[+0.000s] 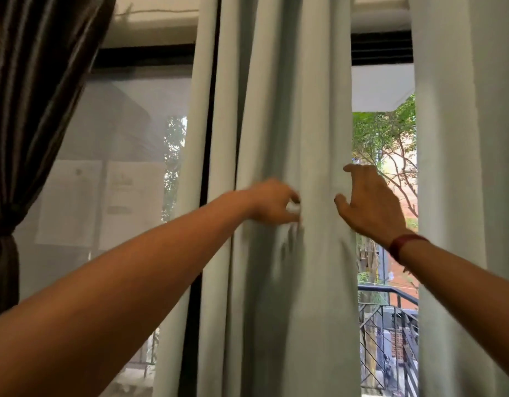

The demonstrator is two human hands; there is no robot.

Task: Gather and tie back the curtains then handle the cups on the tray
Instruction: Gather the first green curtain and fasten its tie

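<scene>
At the window, the pale green curtain [279, 133] hangs in folds between both hands. The left hand [271, 202] pinches a fold of it, its grip clenched on the cloth. The right hand [369, 202], with a red band [403, 245] on the wrist, rests at the curtain's right edge, fingers spread and released. A dark brown curtain [26, 110] hangs tied at far left.

A mesh screen [118, 138], leafy tree [388, 133] and black balcony railing [390, 296] show outside.
</scene>
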